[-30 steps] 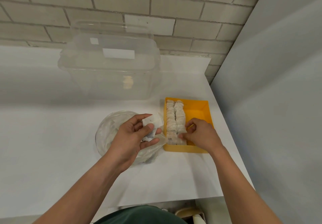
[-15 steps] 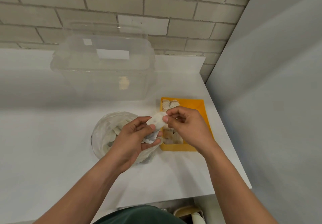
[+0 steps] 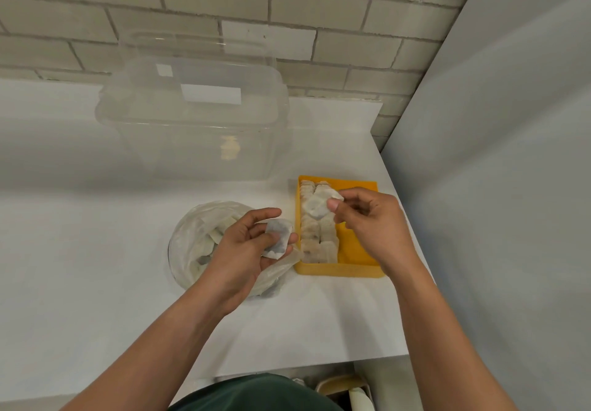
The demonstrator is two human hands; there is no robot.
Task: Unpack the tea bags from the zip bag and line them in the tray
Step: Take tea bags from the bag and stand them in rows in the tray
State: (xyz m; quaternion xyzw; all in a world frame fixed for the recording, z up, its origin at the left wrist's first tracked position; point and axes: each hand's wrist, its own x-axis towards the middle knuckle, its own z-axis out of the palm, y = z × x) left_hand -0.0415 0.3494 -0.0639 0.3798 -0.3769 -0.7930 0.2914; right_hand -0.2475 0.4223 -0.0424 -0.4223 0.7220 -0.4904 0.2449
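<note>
**White counter (image 3: pixel 80 250): tea bag on its way to the tray**

Right hand (image 3: pixel 371 222) pinches one tea bag (image 3: pixel 318 207) between thumb and fingertips, just above the far end of the yellow tray (image 3: pixel 358 247). Left hand (image 3: pixel 246 250) grips a second tea bag (image 3: pixel 278 238) over the zip bag (image 3: pixel 195 244), which lies open just left of the tray with more bags inside.

Two packed rows (image 3: pixel 319 241) fill the tray's left side; the right side is bare.

My read: placing step, roughly mid-task. Both rows look full, so the next move likely starts a third row. Set the bag on edge without tipping its neighbours.

Clear plastic bin (image 3: pixel 198 116) sits behind, well apart. Grey panel (image 3: pixel 495 155) is close on the right and limits elbow room. Nothing blocks the drop.
</note>
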